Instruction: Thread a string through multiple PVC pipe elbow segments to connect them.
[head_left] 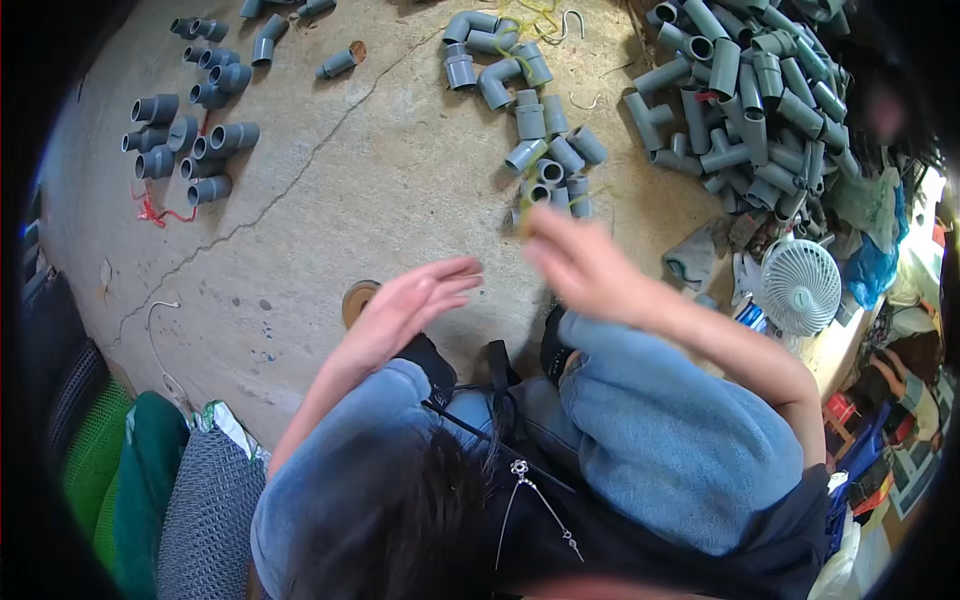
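Observation:
My left hand [415,298] is over the floor between my knees, its fingers stretched out and nothing visible in it. To its right and a little farther out, my right hand [583,262] is blurred by motion, so its grip is unclear. Its fingertips overlap the near end of a cluster of grey pipe fittings [530,122]. A thin yellow-green string [598,190] shows among these fittings, close to my right fingers. Whether the fingers touch it, I cannot tell. Elbows [497,82] and straight couplings make up the cluster, which stretches away from me.
A large heap of grey pipe pieces [765,120] fills the far right. Grey couplings with red string [150,212] lie at left. A white fan [801,287] stands at right beside cloths and bags. Rolls of mesh [210,500] are at lower left. Cracked concrete [330,190] forms the floor.

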